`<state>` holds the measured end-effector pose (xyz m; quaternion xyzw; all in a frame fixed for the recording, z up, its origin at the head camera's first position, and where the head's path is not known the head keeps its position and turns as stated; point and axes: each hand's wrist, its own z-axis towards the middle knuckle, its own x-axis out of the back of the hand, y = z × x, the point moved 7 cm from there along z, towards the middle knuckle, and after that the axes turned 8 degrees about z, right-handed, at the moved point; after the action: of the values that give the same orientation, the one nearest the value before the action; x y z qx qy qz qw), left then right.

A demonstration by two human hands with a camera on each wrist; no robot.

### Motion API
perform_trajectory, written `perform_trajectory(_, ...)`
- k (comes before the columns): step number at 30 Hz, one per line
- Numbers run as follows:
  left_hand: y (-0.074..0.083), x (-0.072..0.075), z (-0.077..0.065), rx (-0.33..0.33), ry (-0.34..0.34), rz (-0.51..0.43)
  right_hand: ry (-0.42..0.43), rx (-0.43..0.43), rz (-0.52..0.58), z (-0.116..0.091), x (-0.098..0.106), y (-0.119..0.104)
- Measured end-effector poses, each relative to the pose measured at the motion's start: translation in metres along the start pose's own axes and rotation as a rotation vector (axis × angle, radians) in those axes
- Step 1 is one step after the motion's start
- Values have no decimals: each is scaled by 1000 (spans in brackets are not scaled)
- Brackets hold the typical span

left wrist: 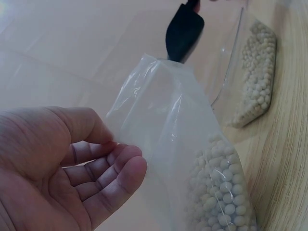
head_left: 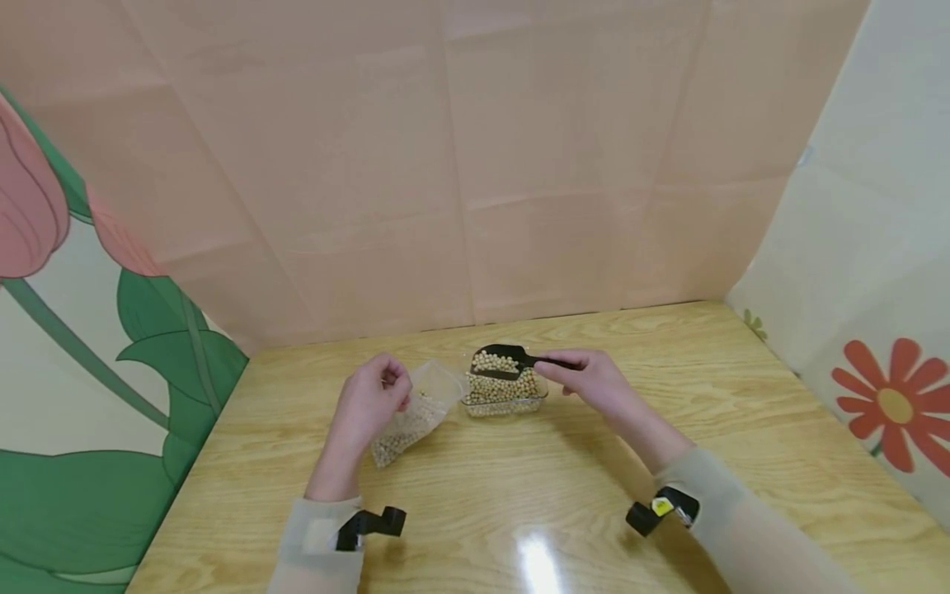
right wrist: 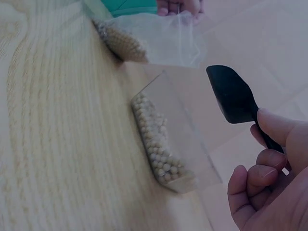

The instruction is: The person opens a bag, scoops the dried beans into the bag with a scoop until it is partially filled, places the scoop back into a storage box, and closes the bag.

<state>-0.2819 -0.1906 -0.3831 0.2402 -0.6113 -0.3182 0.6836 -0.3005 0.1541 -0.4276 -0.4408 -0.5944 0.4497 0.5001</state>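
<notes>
My left hand (head_left: 369, 398) pinches the edge of a clear plastic bag (left wrist: 163, 106), whose lower part holds pale round beans (left wrist: 219, 187). The bag's mouth stands open toward the right. In my right hand (head_left: 590, 379) is the handle of a black scoop (right wrist: 233, 96), gripped between thumb and fingers. Beans lie in the scoop's bowl in the head view. Below the scoop stands a clear rectangular container (head_left: 505, 407), partly filled with the same beans; the scoop hangs above it, apart from the beans in the right wrist view.
A wooden table (head_left: 460, 495) carries everything. Behind it hangs a pinkish sheet (head_left: 460, 181). Walls with painted flowers flank the table, a tulip (head_left: 30, 190) at left and a red flower (head_left: 894, 404) at right. Each sleeve bears a black wrist mount (head_left: 371, 524).
</notes>
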Motion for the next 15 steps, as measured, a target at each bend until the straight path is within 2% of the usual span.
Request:
perform_trajectory(6, -1, 0, 1, 5, 0, 0, -21, 27, -14, -4, -5, -13)
perform_trajectory(15, 0, 0, 0, 3, 1, -9, -77, 61, -22, -7, -25, -28)
